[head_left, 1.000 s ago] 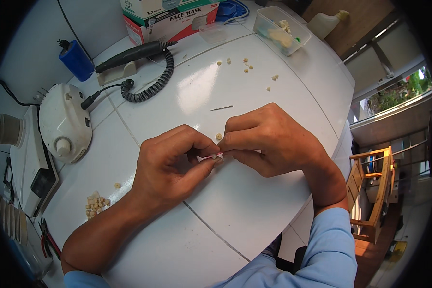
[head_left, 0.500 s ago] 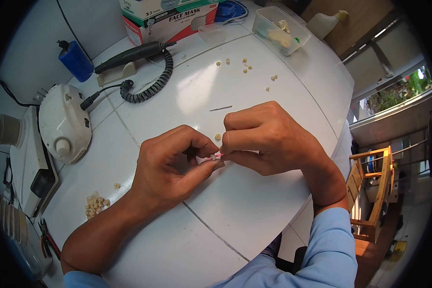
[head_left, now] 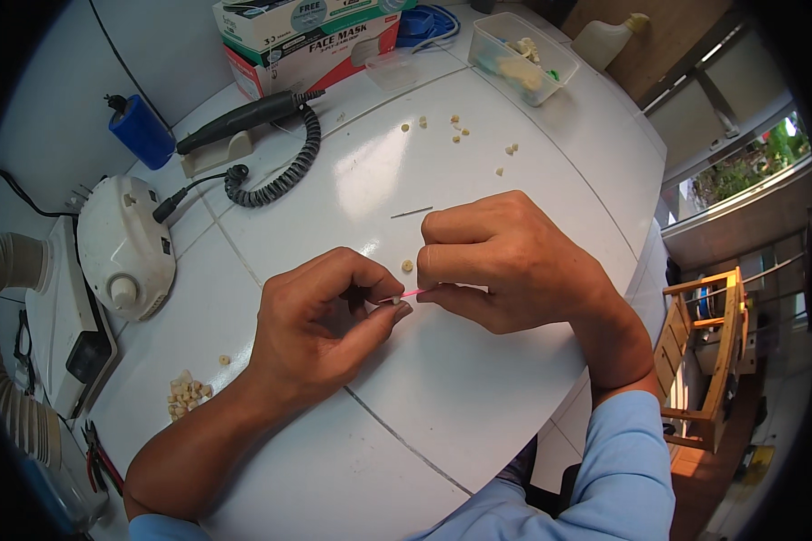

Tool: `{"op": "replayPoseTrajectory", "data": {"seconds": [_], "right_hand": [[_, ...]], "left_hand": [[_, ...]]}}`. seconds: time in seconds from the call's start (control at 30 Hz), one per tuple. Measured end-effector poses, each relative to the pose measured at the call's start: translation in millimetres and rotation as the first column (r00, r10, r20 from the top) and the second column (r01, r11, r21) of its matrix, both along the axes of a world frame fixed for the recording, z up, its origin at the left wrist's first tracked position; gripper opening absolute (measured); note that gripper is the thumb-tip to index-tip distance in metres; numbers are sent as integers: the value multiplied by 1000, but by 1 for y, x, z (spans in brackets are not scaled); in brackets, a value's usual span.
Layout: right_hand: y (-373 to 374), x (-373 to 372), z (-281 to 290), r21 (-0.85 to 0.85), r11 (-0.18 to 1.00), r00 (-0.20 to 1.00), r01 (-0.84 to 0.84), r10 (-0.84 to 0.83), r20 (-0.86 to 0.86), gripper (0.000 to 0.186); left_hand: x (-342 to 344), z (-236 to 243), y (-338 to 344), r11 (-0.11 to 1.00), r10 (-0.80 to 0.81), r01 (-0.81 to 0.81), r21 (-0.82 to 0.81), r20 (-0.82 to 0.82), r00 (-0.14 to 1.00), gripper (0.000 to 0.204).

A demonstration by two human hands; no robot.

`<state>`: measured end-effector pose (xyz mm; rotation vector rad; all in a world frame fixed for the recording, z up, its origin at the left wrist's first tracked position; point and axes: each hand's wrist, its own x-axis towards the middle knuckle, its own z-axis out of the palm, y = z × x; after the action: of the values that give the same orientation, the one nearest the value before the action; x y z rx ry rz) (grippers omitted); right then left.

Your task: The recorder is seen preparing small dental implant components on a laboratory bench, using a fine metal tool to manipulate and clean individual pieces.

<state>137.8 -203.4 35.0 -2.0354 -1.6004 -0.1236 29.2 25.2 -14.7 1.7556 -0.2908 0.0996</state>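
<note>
My left hand is closed, with a small pale piece pinched between thumb and fingertip. From that piece a thin pink strip or stick runs to my right hand, whose thumb and finger grip its other end. Whether the strip passes through the piece is too small to tell. Just beyond the fingertips lies a cream disc-like piece with a darker centre. Farther off rests a thin metal rod. A pile of cream pieces sits beside my left forearm.
Several small pieces lie scattered toward the back. At left stand a white control box and a black rotary handpiece with a coiled cord. Mask boxes, a clear plastic tub and pliers edge the white tiled table.
My hands have drawn slightly apart, and more of the pink strip shows between them. The whole view has shifted a little.
</note>
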Motion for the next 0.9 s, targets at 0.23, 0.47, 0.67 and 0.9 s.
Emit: {"op": "replayPoseTrajectory", "data": {"seconds": [0.23, 0.47, 0.67, 0.9], "right_hand": [[-6, 2, 4, 2, 1000, 1000, 0, 0, -26, 25], [-8, 4, 5, -41, 999, 999, -15, 14, -40, 21], [-7, 4, 5, -24, 1000, 999, -19, 18, -50, 25], [-8, 4, 8, -61, 998, 999, -25, 23, -42, 18]], "left_hand": [[1, -6, 0, 999, 30, -31, 22, 60, 998, 18], [-1, -3, -2, 996, 35, -38, -79, -29, 999, 18], [-2, -3, 0, 997, 45, -47, -65, -41, 998, 18], [-1, -5, 0, 996, 49, -52, -70, -49, 998, 18]]}}
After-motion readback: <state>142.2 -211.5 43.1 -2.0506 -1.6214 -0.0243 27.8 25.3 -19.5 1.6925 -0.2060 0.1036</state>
